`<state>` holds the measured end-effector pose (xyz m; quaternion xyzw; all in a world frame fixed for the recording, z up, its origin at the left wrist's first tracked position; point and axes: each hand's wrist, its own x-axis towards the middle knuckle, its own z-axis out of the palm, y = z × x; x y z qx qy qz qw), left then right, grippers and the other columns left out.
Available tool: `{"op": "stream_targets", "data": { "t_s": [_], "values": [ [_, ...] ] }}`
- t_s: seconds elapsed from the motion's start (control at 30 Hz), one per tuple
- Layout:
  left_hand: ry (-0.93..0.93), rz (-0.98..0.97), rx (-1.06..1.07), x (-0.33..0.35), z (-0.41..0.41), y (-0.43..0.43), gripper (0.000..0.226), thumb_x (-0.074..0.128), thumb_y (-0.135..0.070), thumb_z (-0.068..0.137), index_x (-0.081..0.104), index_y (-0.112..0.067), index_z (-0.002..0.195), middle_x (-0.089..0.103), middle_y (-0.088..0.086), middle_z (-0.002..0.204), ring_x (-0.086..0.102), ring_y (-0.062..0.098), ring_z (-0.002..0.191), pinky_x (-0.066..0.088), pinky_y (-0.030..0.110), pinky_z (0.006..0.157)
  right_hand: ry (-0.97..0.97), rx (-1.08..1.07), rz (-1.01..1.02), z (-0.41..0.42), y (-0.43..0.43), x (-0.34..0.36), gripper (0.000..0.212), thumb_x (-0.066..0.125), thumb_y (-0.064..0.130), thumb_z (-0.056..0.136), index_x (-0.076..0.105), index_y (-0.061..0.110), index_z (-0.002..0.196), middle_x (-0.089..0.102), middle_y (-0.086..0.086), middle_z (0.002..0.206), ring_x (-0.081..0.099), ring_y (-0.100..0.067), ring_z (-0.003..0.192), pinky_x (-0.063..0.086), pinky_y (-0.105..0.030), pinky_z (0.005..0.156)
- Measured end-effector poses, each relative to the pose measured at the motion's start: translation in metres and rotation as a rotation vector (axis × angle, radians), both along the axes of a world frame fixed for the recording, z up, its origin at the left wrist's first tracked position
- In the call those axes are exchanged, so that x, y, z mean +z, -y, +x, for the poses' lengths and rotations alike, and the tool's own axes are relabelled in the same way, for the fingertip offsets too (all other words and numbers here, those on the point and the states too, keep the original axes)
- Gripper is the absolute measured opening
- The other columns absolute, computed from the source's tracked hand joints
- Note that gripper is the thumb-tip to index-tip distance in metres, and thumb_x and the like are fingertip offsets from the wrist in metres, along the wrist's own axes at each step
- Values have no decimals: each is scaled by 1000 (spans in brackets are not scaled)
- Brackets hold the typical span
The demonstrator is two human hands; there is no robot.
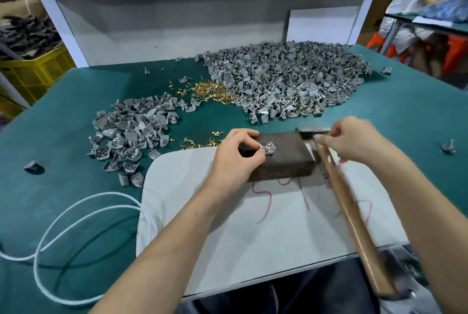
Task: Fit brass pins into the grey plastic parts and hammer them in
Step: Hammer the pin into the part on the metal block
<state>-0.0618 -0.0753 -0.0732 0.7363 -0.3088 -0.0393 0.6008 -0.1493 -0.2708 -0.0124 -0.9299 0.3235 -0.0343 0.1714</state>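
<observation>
My left hand [236, 155] pinches a grey plastic part [269, 148] that lies on the dark brown block [286, 159]. A brass pin stands in that part. My right hand [354, 140] grips the hammer [354, 222] close to its metal head [312, 131], which lies at the block's far right corner. Its wooden handle runs down towards me. A big heap of grey parts [291, 80] fills the far middle of the table, a smaller heap [134, 131] lies to the left, and loose brass pins [212, 90] are scattered between them.
The block stands on a white board [253, 225] with red scribbles, on a green table mat [50, 149]. More brass pins [200, 140] lie just left of the block. A white cord [63, 225] loops at the near left. A yellow crate [33, 70] sits beyond the table's left edge.
</observation>
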Motion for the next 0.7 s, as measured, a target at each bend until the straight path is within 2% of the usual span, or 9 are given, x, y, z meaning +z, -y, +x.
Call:
{"op": "stream_targets", "data": {
  "t_s": [0.07,0.13,0.23,0.3,0.37,0.43,0.5,0.6,0.7],
  "values": [
    [-6,-14,29,-1,-1,2,29,67,-2,78,54,-25,67,61,-5,108,56,4,100,38,8,85,-147,-33,-163,-5,-3,-21,40,64,42,83,56,5,69,65,-20,80,57,-31,73,38,-27,63],
    [-7,-15,38,-1,-1,3,29,66,-2,79,54,-25,69,61,-5,109,56,5,101,37,7,84,-82,-98,-55,-5,-6,-28,34,69,34,78,55,5,68,64,-20,78,60,-33,75,37,-26,61],
    [-17,-7,25,-1,-3,2,26,65,-1,80,55,-23,71,61,-4,110,55,4,101,37,7,85,214,-229,664,-11,3,-16,18,66,11,80,53,6,69,54,-7,43,54,-20,36,41,-21,37],
    [-21,-12,21,0,-3,1,23,64,0,81,56,-20,73,61,-2,110,54,2,100,37,7,85,288,-208,1132,-19,4,-4,12,54,6,90,48,9,80,50,-2,49,43,-7,28,33,-12,29],
    [-22,-20,19,1,-2,1,22,64,1,81,57,-19,73,61,0,110,55,4,100,38,11,88,342,-93,1261,-28,-4,5,10,47,8,94,45,11,85,46,-3,61,34,-4,28,27,-12,29],
    [-19,-23,15,1,-2,1,21,64,1,81,58,-18,74,61,1,109,55,4,100,38,11,88,424,7,1151,-35,-16,15,8,49,16,96,51,9,93,44,-4,60,32,-9,30,26,-14,31],
    [-7,-25,13,1,-3,1,19,64,3,80,59,-14,75,61,2,109,55,5,100,37,9,88,436,116,862,-40,-35,27,20,53,24,95,56,5,93,44,-4,54,35,-15,31,28,-16,33],
    [30,-17,20,2,-3,1,19,65,6,79,60,-13,77,61,5,108,56,11,101,38,10,88,280,259,398,-35,-58,39,26,54,20,93,44,9,72,42,-9,55,41,-21,30,36,-24,33],
    [38,4,24,2,-1,2,18,67,4,79,61,-12,77,61,3,106,57,12,99,39,11,87,103,295,107,-28,-74,45,32,53,25,93,39,13,68,46,-6,59,50,-26,37,42,-27,34]
  ]
}}
